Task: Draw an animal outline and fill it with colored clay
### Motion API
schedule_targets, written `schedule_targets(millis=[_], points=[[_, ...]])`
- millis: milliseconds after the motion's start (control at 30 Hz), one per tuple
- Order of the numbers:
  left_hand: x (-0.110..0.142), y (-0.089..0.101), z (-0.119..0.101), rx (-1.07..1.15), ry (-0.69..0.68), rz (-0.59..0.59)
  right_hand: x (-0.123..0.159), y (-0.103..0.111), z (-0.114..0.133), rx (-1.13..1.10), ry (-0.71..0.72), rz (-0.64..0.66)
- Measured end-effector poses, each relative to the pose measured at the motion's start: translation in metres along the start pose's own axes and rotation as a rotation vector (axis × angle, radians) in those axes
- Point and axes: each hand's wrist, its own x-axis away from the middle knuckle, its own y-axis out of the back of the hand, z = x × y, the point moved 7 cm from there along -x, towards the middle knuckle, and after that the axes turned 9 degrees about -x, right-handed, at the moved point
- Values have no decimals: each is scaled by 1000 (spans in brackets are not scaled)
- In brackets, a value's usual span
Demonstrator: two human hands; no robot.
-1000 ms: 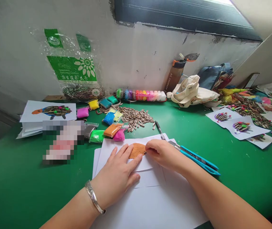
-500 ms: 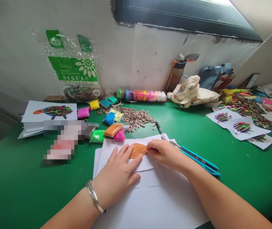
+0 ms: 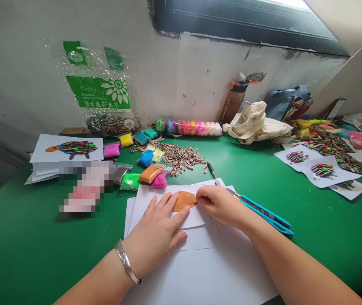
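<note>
A flat orange patch of modelling clay (image 3: 183, 201) lies on white paper (image 3: 196, 220) in front of me. My left hand (image 3: 158, 224) rests flat with fingers spread, its fingertips against the clay's left and lower edges. At the clay's right edge, my right hand (image 3: 214, 205) is closed in a pinch. A small dark tip pokes out below its fingers, too little to name. Under and behind the right forearm lies a blue utility knife (image 3: 265, 212). A black pen (image 3: 212, 173) sits just beyond the right hand.
Sunflower seeds (image 3: 184, 156) are heaped behind the paper, with bagged clay (image 3: 151, 173) beside them. A turtle picture (image 3: 73, 148) tops a paper stack at left. A bottle (image 3: 233, 101) and cloth bag (image 3: 251, 123) stand by the wall; decorated cards (image 3: 308, 167) lie at right.
Both hands keep practically the same place at the clay. The view shifts very slightly; nothing is visibly picked up or released.
</note>
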Motion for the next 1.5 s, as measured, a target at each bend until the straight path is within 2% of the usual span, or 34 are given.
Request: schedule_targets(millis=[400,633,900,1000,1100,1200,1367,1500], points=[[1,2,0,24,9,-3,1,3,1,36,-26,7],[2,2,2,71,-3,-40,0,6,0,-129,-35,-5],[2,1,5,105,-20,-65,7,0,9,-119,45,-25],[2,8,5,142,-33,-77,7,-3,15,-23,98,-31],[2,20,7,200,-44,-143,7,-5,17,74,126,-40],[2,26,8,230,-67,-161,7,-9,17,87,137,-23],[2,22,11,200,-58,-111,10,-25,24,67,241,34],[2,18,10,156,-60,-113,8,-31,25,62,241,31]])
